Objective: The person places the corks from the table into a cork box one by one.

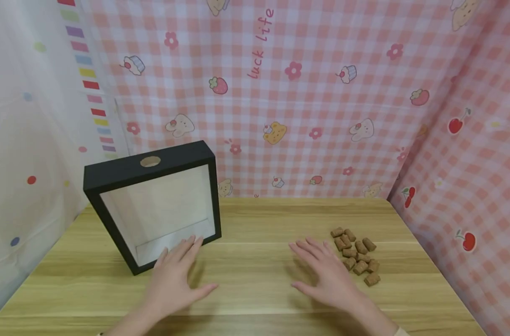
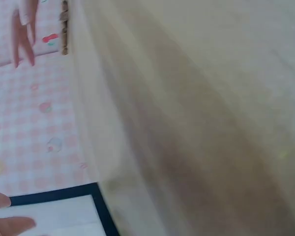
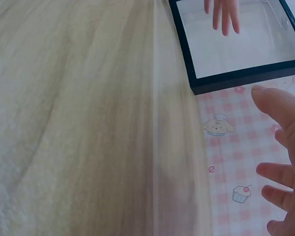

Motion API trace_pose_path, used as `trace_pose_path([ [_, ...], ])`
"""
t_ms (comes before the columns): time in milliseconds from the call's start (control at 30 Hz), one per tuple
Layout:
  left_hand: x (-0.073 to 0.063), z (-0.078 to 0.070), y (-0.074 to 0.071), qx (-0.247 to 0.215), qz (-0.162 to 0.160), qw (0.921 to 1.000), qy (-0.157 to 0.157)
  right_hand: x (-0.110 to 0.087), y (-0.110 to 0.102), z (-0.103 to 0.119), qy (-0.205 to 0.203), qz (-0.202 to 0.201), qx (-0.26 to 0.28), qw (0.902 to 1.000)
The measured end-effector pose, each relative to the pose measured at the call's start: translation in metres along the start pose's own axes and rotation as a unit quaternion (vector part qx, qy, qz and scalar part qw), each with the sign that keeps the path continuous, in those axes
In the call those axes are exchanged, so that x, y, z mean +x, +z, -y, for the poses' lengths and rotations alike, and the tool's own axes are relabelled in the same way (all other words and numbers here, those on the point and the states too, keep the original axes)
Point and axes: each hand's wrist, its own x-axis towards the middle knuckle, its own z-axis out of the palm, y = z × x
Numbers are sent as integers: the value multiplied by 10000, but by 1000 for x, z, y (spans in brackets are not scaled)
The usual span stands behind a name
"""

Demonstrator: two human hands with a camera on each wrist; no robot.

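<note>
On the left of the table stands an upright black-framed box (image 1: 150, 175) with a clear front, a pale inside and a round hole in its top. My left hand (image 1: 171, 280) hovers before the box's lower edge, fingers spread and holding nothing. To the right, my right hand (image 1: 328, 277) is held over the table, fingers apart, with nothing in its grasp. Just beyond it lies a loose pile of brown corks (image 1: 361, 267). In the right wrist view, the right thumb and fingers (image 3: 280, 105) are spread, with the box (image 3: 246, 77) farther off.
The wooden table (image 1: 255, 298) reaches back to a pink checked curtain (image 1: 255, 112) with cartoon prints. A white dotted cloth (image 1: 32, 140) hangs on the left side, and the checked cloth (image 1: 461, 186) continues along the right.
</note>
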Motion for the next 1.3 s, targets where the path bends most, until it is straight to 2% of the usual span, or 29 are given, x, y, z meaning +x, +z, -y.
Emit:
trace_pose_path([
  [133, 1, 2, -15, -555, -84, 9984, -4, 1, -3, -3, 18, -193, 177, 9997],
  [367, 2, 7, -41, -969, -72, 9949, -273, 0, -12, -5, 275, -341, 970, 9943],
  [633, -3, 28, -55, -1473, -630, 9870, -122, -8, -16, -15, 355, -453, 1420, 9882],
  [733, -4, 36, -63, -1742, -905, 9805, -87, -13, -19, -21, 361, -484, 1580, 9856],
  [800, -5, 38, -72, -1903, -1060, 9758, -170, -17, -22, -24, 402, -490, 1616, 9848],
  [933, -6, 41, -93, -2159, -1370, 9660, -391, -23, -32, -30, 517, -517, 1802, 9809],
  [1033, -6, 43, -110, -2281, -1563, 9602, -382, -25, -41, -34, 669, -460, 2065, 9751],
  [1200, -5, 50, -136, -2419, -1839, 9526, -177, -29, -56, -43, 957, -309, 2371, 9663],
  [1267, -5, 53, -144, -2522, -2018, 9464, -27, -31, -61, -48, 1080, -266, 2433, 9636],
  [1300, -5, 56, -148, -2697, -2111, 9395, 70, -32, -64, -50, 1103, -265, 2495, 9617],
])
